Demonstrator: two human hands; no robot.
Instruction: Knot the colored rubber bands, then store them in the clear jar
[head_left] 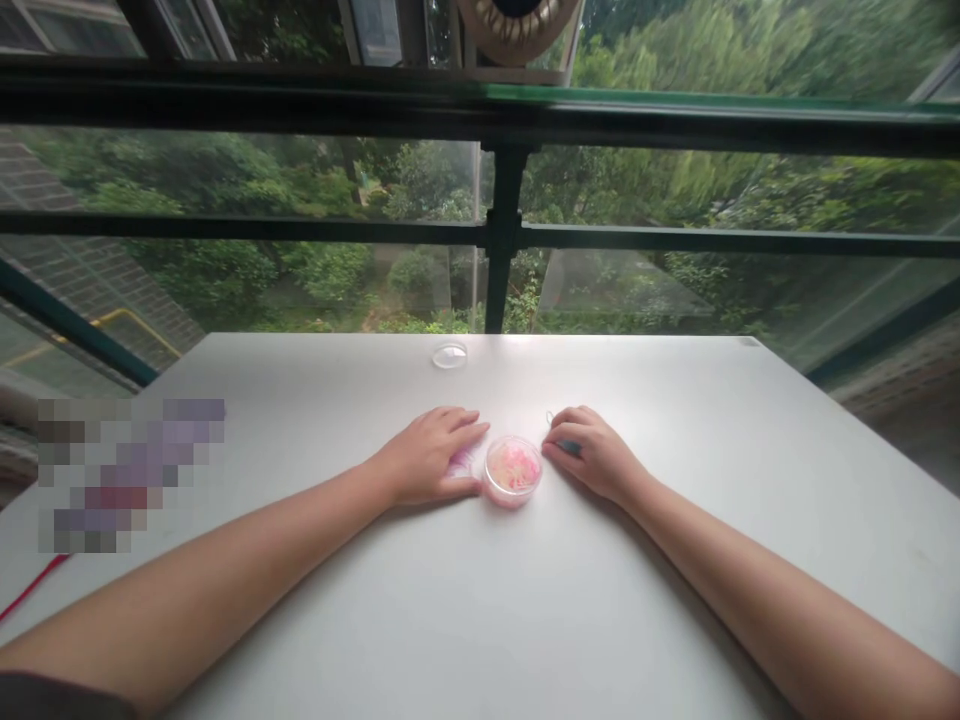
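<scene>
A round clear container (513,472) with pink and pale yellow bits inside stands on the white table between my hands. On its left, my left hand (439,455) rests with fingers spread and the thumb stretched toward the container's side. Purple-pink strands (463,461) show beneath that palm, partly hidden. To the container's right, my right hand (589,450) has curled fingers, with index fingertip and thumb close together near the rim. Something teal (570,445) shows in the gap under those fingers, and a thin pale loop (550,418) sticks out beyond them. What the fingertips pinch is too small to make out.
A clear round lid or dish (450,356) lies near the far edge of the white table (480,620). At the left is a pixelated purplish object (139,475), with a red cord (34,585) below it. Dark green window bars (506,235) stand beyond the table.
</scene>
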